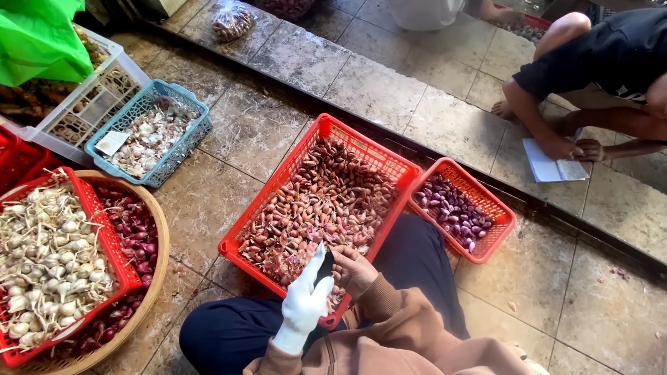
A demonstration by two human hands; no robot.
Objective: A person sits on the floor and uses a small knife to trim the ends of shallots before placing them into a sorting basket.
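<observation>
Head view: gloved left hand [303,302] and bare right hand [353,267], grip clenched on shallots, over red basket [244,229]

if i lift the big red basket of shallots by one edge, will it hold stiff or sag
The large red plastic lattice basket probably flexes somewhat: its walls are thin openwork. The unpeeled shallots cover its floor, so it is likely heavy, and the loose bulbs would roll toward the low side.
</observation>
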